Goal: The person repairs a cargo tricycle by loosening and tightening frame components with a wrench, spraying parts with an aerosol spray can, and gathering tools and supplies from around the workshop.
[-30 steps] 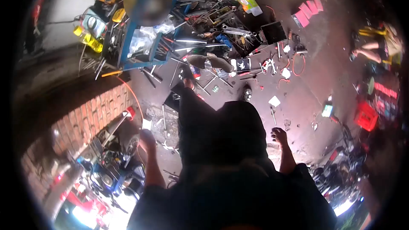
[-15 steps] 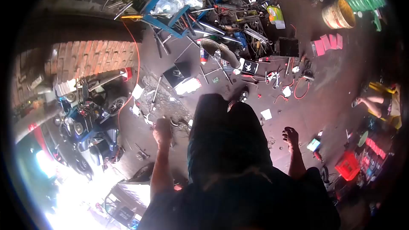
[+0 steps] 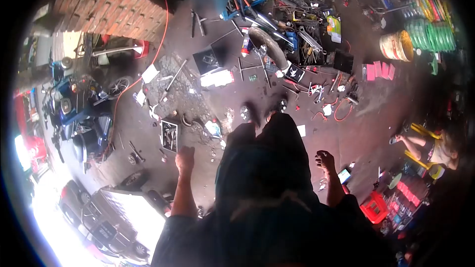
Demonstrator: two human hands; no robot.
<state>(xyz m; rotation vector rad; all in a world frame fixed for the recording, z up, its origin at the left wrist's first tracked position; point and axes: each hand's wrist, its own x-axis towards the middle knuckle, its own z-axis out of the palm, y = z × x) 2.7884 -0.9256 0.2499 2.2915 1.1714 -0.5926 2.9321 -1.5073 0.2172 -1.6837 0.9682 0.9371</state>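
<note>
My left hand (image 3: 185,159) hangs beside my left leg, closed, its back turned up; no object shows in it. Just above it in the view lies a shallow tray (image 3: 164,141) of metal parts on the floor. A crumpled blue-and-white packet (image 3: 213,129) lies to its right. On the other side, my right hand (image 3: 325,161) hangs with its fingers curled in and nothing visible in them. Nearest to it is a small device with a lit screen (image 3: 344,175) on the floor. Both hands are apart from these things.
Tools (image 3: 308,44), a curved tyre-like piece (image 3: 269,47) and a black case (image 3: 207,60) lie ahead. An orange cable (image 3: 166,24) crosses the floor at left, near a motorbike (image 3: 74,111). At right are a bucket (image 3: 397,46), a red crate (image 3: 374,207) and a seated person (image 3: 443,152).
My view has shifted and turned, and my feet now show ahead of my legs. The tray of parts beside my left hand has come into view. Both hands stay hanging at my sides.
</note>
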